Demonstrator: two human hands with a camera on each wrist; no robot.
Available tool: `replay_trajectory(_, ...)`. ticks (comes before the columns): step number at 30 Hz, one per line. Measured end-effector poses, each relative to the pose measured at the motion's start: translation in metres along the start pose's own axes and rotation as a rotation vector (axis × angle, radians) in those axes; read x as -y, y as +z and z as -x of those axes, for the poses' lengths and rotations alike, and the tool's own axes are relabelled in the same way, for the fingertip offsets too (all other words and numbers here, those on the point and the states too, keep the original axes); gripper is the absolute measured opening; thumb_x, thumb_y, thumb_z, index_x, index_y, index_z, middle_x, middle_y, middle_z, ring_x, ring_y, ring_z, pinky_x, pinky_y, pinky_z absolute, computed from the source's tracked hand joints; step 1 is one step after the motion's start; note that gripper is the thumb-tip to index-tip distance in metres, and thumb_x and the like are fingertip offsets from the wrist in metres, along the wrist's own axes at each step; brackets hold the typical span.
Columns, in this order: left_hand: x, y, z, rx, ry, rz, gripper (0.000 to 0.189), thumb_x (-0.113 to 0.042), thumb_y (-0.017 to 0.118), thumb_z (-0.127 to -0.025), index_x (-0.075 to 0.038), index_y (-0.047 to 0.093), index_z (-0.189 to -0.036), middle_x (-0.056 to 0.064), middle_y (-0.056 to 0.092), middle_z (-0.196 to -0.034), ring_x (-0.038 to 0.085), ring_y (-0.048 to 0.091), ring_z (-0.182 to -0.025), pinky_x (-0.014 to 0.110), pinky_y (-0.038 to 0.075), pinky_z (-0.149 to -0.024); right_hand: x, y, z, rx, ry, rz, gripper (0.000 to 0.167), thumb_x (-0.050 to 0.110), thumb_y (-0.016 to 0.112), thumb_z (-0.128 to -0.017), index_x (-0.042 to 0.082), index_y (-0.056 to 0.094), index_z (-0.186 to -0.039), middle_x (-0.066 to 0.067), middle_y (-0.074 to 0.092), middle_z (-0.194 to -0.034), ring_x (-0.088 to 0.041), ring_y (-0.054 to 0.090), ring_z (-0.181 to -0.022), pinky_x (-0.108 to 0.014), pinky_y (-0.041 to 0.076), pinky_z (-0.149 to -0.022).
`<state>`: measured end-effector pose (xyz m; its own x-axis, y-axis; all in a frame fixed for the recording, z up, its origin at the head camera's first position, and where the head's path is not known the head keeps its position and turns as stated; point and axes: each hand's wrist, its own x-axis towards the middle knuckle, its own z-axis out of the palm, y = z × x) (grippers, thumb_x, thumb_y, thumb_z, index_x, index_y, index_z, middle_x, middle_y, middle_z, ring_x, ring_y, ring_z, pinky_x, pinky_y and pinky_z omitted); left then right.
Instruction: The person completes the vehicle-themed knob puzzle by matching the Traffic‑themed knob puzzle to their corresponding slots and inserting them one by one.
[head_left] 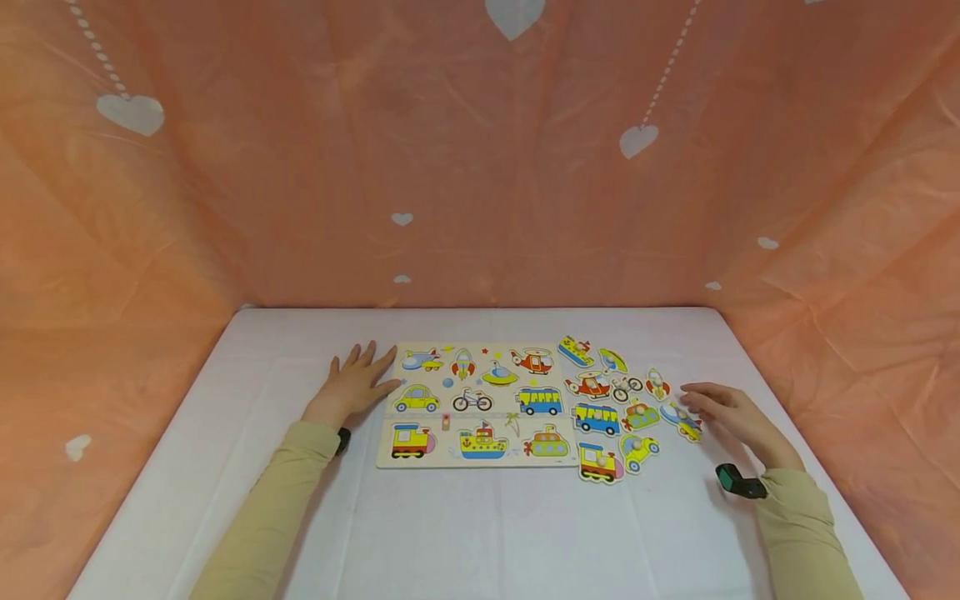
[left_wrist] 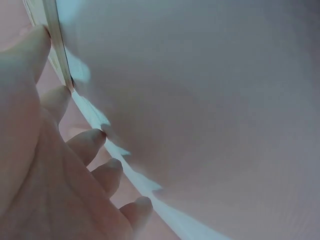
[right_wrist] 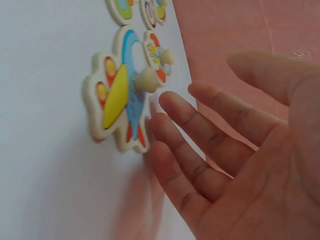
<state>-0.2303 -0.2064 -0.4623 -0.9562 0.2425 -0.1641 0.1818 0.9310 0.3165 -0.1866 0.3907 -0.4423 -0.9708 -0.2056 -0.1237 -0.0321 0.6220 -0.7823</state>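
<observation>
A wooden puzzle board (head_left: 450, 404) printed with vehicles lies flat on the table. My left hand (head_left: 351, 387) rests at its left edge, fingers spread, with thumb and index fingertips right at the board's side in the left wrist view. To the right of the board lie several loose knobbed pieces. My right hand (head_left: 738, 417) is beside the airplane piece (head_left: 682, 422), its fingers relaxed and holding nothing. In the right wrist view the airplane piece (right_wrist: 117, 97) shows a round wooden knob (right_wrist: 145, 80), a little apart from the fingertips.
The loose pieces include a ship (head_left: 576, 351), a helicopter (head_left: 588, 386), a bus (head_left: 596, 419), a train (head_left: 600, 463), a car (head_left: 639, 452) and a rocket (head_left: 657, 383). Orange cloth (head_left: 480, 167) with white hearts encloses the white table (head_left: 487, 533) at the back and sides.
</observation>
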Motion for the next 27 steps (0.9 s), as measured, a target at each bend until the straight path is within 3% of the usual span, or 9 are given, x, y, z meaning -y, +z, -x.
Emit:
replay_trajectory(8, -0.002, -0.006, 0.001, 0.025, -0.015, 0.045, 0.069, -0.046, 0.052, -0.096, -0.015, 0.027, -0.152, 0.028, 0.011, -0.154, 0.05, 0.005, -0.139, 0.072, 0.004, -0.103, -0.003, 0.005, 0.003, -0.001, 0.077, 0.094, 0.048, 0.036, 0.057, -0.097, 0.0, 0.057, -0.128, -0.018, 0.059, -0.125, -0.017, 0.054, -0.101, -0.028, 0.045, -0.081)
replay_trajectory(13, -0.002, -0.004, 0.0, 0.044, -0.022, 0.046, 0.07, -0.048, 0.051, -0.096, -0.016, 0.026, -0.152, 0.027, 0.011, -0.155, 0.05, 0.005, -0.139, 0.073, 0.003, -0.102, -0.011, 0.007, 0.005, -0.004, 0.07, 0.062, 0.047, 0.033, 0.065, -0.092, -0.001, 0.059, -0.125, -0.015, 0.062, -0.119, -0.01, 0.057, -0.096, -0.023, 0.047, -0.077)
replay_trajectory(19, -0.001, -0.002, 0.003, 0.053, -0.028, 0.054, 0.069, -0.047, 0.051, -0.096, -0.015, 0.026, -0.152, 0.028, 0.01, -0.154, 0.051, 0.005, -0.138, 0.074, 0.003, -0.102, -0.017, 0.011, 0.004, -0.004, 0.069, 0.022, 0.048, 0.025, 0.074, -0.085, -0.004, 0.06, -0.121, -0.014, 0.065, -0.109, -0.015, 0.059, -0.087, -0.023, 0.05, -0.069)
replay_trajectory(27, 0.0, -0.003, 0.001, 0.04, -0.017, 0.054, 0.07, -0.048, 0.051, -0.096, -0.016, 0.025, -0.152, 0.028, 0.01, -0.154, 0.051, 0.004, -0.139, 0.073, 0.002, -0.102, -0.011, 0.011, 0.005, -0.007, 0.064, 0.052, 0.044, 0.02, 0.076, -0.083, -0.005, 0.062, -0.117, -0.013, 0.064, -0.106, -0.017, 0.056, -0.085, -0.023, 0.05, -0.067)
